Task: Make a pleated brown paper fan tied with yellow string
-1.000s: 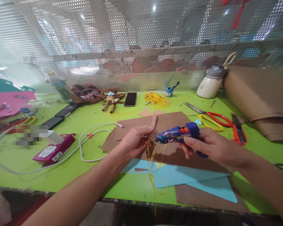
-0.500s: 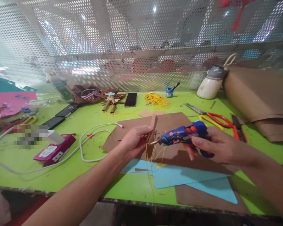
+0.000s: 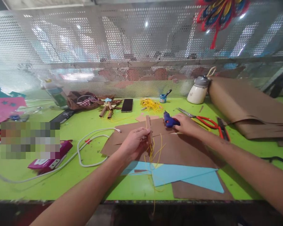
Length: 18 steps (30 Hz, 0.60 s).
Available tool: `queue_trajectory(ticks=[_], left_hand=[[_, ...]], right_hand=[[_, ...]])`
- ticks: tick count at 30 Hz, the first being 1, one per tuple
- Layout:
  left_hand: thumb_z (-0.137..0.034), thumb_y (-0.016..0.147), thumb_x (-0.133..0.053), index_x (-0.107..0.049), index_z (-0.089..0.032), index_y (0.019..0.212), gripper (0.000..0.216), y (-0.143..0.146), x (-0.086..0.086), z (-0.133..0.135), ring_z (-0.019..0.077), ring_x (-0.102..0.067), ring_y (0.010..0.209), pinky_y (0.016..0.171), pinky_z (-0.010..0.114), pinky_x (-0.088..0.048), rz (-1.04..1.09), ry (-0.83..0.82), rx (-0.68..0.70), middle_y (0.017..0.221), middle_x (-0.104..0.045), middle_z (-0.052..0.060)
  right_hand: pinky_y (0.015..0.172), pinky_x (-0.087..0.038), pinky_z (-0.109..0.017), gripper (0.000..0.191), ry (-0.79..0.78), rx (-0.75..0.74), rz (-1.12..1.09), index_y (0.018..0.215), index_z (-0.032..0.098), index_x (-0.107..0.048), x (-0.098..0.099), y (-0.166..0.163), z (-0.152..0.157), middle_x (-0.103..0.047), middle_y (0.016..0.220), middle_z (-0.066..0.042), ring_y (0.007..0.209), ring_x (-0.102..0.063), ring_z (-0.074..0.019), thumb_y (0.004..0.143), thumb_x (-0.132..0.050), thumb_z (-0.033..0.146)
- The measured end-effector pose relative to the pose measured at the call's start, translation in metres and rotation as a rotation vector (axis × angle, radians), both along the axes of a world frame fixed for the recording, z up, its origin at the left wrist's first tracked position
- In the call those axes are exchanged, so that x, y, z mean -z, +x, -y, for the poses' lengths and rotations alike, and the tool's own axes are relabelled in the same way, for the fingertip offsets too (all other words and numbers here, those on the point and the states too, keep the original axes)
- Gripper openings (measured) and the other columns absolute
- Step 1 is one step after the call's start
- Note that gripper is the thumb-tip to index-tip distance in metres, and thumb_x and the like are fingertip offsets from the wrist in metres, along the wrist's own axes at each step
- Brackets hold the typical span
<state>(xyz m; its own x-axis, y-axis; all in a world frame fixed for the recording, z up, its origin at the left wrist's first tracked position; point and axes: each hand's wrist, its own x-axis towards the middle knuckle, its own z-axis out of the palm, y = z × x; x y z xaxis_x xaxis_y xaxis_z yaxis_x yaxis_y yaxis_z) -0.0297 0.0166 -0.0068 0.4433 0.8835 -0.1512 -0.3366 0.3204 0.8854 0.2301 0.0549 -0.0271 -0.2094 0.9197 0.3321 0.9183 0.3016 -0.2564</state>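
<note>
While the left hand [image 3: 135,142] pinches a narrow, folded strip of brown paper [image 3: 149,127] between thumb and fingers, the right hand [image 3: 187,124] grips a dark-blue plastic glue gun [image 3: 171,121] by its handle, farther back and to the right. The strip stands nearly upright above a broad sheet of flat brown paper [image 3: 179,149], and thin yellow strings [image 3: 151,153] hang from its lower end, one trailing past the front edge of the bright-green tabletop [image 3: 82,188]. The gun's nozzle points away from the person, well apart from the strip; whether its body touches the sheet cannot be told. Pointed light-blue paper pieces [image 3: 176,174] lie along the sheet's near edge. Just beyond the right hand are steel scissors with red and yellow handles [image 3: 207,121], with a red-and-black cutter [image 3: 223,129] beside them. Behind the sheet, a loose yellow string tangle [image 3: 152,104] lies near a black smartphone [image 3: 127,105].
</note>
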Motion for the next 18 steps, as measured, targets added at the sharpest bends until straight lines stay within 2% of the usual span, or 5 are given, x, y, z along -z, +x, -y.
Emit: queue_trajectory(ticks=[3,5,10,13,18], left_hand=[[-0.019,0.07,-0.066,-0.056,-0.012,0.069,0.013,0.001,-0.002,0.001,0.0056,-0.048,0.051,0.047,0.016,-0.038,-0.021,0.002,-0.036,0.061,-0.053,-0.001],[-0.019,0.07,-0.066,-0.056,-0.012,0.07,0.013,0.003,-0.002,0.002,0.0055,-0.048,0.051,0.047,0.016,-0.037,-0.037,0.014,-0.06,0.06,-0.053,-0.001],[-0.022,0.072,-0.066,-0.055,-0.012,0.073,0.015,0.007,0.002,0.005,0.006,-0.049,0.049,0.048,0.017,-0.037,-0.023,0.05,-0.092,0.061,-0.054,0.0],[-0.024,0.072,-0.066,-0.056,-0.013,0.078,0.016,0.009,0.002,0.008,0.007,-0.051,0.051,0.051,0.019,-0.038,-0.005,0.07,-0.068,0.063,-0.055,0.0],[-0.022,0.07,-0.068,-0.057,-0.012,0.078,0.017,0.01,-0.001,0.01,0.0072,-0.053,0.055,0.055,0.019,-0.04,0.03,0.081,-0.056,0.065,-0.055,0.0]], right_hand=[[0.093,-0.039,-0.041,0.027,0.052,-0.015,-0.023,0.1,0.014,-0.065,-0.007,-0.011,0.007,-0.062,0.103,-0.013,0.1,-0.052,-0.0259,0.074,-0.059,0.019],[0.093,-0.039,-0.042,0.023,0.075,-0.018,-0.184,0.096,0.014,-0.065,-0.016,-0.029,0.023,-0.063,0.101,-0.013,0.1,-0.053,-0.0255,0.08,-0.055,0.028],[0.077,-0.049,-0.033,0.05,-0.222,-0.165,-0.673,0.121,0.017,-0.05,-0.03,-0.086,0.068,-0.062,0.102,-0.01,0.089,-0.06,-0.0193,0.081,-0.055,0.046],[0.07,-0.049,-0.032,0.062,-0.283,-0.141,-0.748,0.132,0.016,-0.037,-0.027,-0.104,0.076,-0.06,0.093,-0.007,0.079,-0.06,-0.0167,0.08,-0.056,0.045],[0.064,-0.048,-0.029,0.059,-0.28,-0.148,-0.85,0.131,0.016,-0.036,-0.014,-0.111,0.077,-0.052,0.078,0.0,0.068,-0.054,-0.0136,0.081,-0.054,0.042]])
